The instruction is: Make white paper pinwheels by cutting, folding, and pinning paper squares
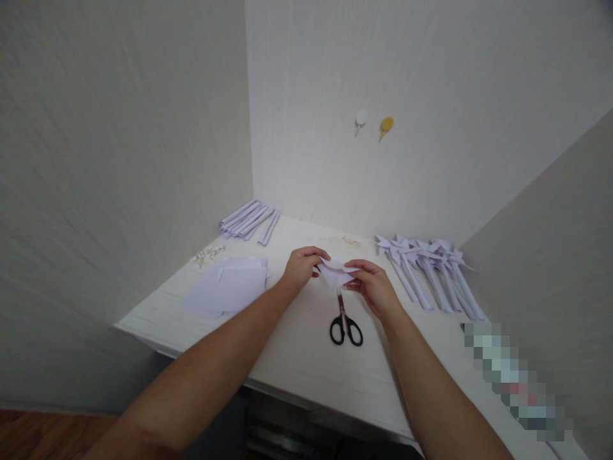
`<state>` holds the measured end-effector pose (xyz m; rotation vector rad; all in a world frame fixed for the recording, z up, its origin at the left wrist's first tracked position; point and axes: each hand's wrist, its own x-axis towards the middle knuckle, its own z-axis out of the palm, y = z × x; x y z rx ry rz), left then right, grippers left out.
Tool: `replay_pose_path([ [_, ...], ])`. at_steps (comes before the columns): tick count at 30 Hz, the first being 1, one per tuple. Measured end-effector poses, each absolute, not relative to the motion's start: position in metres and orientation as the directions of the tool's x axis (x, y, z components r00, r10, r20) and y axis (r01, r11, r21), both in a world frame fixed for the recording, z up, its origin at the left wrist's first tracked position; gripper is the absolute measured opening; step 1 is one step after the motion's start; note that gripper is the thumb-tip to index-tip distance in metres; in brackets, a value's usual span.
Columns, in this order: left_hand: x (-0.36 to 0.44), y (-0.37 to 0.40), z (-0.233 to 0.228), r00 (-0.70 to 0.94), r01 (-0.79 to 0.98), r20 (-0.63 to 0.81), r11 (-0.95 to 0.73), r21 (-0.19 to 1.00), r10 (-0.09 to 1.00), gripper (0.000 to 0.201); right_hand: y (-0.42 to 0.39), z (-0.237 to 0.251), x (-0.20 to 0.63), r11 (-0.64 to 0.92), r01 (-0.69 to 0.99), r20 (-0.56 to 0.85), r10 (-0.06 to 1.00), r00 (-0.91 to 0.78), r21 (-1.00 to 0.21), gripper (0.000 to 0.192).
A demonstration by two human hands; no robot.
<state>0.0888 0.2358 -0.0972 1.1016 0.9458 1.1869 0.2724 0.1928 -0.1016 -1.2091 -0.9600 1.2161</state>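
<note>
The paper sits at the centre of the frame, bent and tapering downward. The left hand pinches its left corner; the right hand pinches its right. It is likely light, flexible and easily torn; hold by the edges (lightly, as pressure may crease it). Just below lie scissors with black loop handles. At right, pointed pinwheels top smooth rolled tubes.

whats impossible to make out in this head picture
All in the head view:
Pixelated object at right: mosaic hides what it is.
Tips of the scissors: apparently behind the held paper.
Left hand and right hand: some fingertips seem hidden by paper.
White bits at left: too small and blurred.
</note>
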Motion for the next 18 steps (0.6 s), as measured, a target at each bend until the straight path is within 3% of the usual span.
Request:
replay_pose_path([
  [9, 0.087, 0.239, -0.098, 0.079, -0.230, -0.036, 0.053, 0.972, 0.996, 0.019, 0.196, -0.105, 0.275, -0.068, -0.023, -0.071, 0.981, 0.180, -0.997, 0.016],
  [18, 0.088, 0.244, -0.104, 0.019, -0.207, -0.050, 0.053, 0.977, 0.999, 0.032, 0.200, -0.117, 0.280, -0.076, 0.113, -0.045, 0.965, 0.259, -0.991, 0.025],
])
